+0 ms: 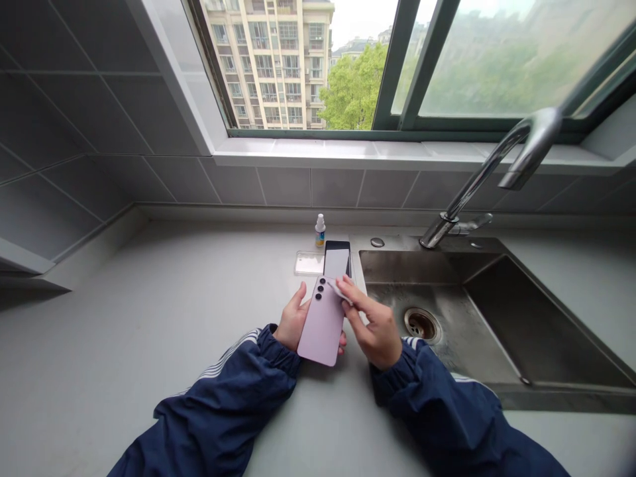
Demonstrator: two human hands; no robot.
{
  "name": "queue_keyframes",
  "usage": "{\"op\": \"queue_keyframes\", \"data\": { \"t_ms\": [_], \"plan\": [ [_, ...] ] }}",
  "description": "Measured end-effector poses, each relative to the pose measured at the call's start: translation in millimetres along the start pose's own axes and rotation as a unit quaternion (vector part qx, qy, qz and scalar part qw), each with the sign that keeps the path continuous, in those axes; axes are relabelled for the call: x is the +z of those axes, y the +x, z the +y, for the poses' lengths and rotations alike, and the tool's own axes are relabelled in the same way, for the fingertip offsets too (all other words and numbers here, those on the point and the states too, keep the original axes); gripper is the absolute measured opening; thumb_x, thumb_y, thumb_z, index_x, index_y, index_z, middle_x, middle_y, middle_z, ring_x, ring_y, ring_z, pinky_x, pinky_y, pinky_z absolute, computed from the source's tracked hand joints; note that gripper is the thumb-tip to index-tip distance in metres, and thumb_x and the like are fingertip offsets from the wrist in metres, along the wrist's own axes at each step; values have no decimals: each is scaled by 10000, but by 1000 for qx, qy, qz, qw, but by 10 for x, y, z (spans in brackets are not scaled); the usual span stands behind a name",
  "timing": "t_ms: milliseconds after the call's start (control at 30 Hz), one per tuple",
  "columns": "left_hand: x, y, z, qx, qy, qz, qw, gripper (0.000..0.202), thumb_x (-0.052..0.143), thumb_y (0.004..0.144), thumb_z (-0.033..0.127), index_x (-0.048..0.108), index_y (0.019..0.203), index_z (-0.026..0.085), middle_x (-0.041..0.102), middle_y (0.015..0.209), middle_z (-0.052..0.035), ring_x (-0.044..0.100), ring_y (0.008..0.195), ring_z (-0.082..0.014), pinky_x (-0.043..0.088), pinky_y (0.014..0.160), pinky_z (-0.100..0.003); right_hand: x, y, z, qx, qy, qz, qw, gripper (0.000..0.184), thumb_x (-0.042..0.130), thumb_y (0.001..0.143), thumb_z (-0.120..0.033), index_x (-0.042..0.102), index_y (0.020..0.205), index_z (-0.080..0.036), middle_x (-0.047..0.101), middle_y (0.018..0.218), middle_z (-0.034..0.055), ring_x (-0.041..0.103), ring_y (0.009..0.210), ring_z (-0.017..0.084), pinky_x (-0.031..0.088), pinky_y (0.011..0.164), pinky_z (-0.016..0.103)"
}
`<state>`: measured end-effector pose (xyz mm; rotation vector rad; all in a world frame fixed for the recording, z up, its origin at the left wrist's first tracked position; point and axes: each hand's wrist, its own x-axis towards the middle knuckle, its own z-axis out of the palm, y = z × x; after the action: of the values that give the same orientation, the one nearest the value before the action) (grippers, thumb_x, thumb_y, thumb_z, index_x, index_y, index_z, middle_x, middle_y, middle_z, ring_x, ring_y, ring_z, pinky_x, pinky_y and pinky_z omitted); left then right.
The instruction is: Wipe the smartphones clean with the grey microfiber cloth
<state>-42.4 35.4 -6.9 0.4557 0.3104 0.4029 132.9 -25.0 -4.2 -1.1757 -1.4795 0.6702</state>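
My left hand [292, 320] holds a lilac smartphone [322, 334] from beneath, with its back and three camera lenses facing up. The thumb stands free at the left side, and fingertips show past the right edge. Over the phone's upper right, my right hand [373, 324] pinches a small whitish cloth-like piece [340, 292], which is partly hidden by the fingers. Just beyond lies a dark-framed flat thing with a pale face [337, 257], its lower end covered by the phone. Left of it are a clear phone case [308, 263] and a small white bottle [320, 232] with a coloured label.
A pale countertop [199, 278] spreads under my arms. At the right a steel sink [501, 271] is set into it, with a drain [421, 324] and a curved chrome tap [477, 175]. A tiled wall and a window [362, 132] rise behind the counter.
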Motion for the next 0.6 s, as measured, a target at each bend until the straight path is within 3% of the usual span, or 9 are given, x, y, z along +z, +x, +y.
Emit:
{"op": "queue_keyframes", "data": {
  "t_ms": [100,200,300,400,600],
  "plan": [
    [8,12,-7,46,-20,55,997,799,175,964,669,482,1446,110,728,1041,-186,718,869,-335,506,863,-494,19,-41,29,-129,-213,-134,959,537,499,991,-367,448,1494,-188,400,1568,108,216,1517,353,204,1186,677],
    [36,20,-21,61,-33,65,996,767,187,991,623,431,1493,98,706,1164,-189,692,1036,-326,471,974,-456,-7,-36,62,-141,-325,-142,924,644,451,1005,-428,285,1566,-160,284,1616,137,134,1533,367,222,1153,711],
    [72,35,-55,48,-17,44,998,752,197,996,618,413,1511,114,693,1213,-186,674,1099,-337,456,1007,-466,-6,-36,57,-147,-373,-133,906,682,427,1009,-443,211,1586,-150,244,1631,134,76,1539,369,230,1154,701],
    [96,53,-79,83,-8,58,995,741,196,1015,575,397,1513,65,680,1245,-198,644,1173,-309,412,1074,-419,22,-51,34,-174,-390,-177,887,729,449,997,-473,194,1588,-133,210,1641,126,63,1541,366,230,1175,670],
    [144,52,-69,79,-14,73,994,719,201,1025,551,393,1518,64,655,1311,-177,576,1282,-286,342,1145,-386,35,-58,19,-172,-393,-179,886,686,433,1013,-413,208,1582,-103,198,1644,137,90,1543,339,258,1196,606]
  ]
}}
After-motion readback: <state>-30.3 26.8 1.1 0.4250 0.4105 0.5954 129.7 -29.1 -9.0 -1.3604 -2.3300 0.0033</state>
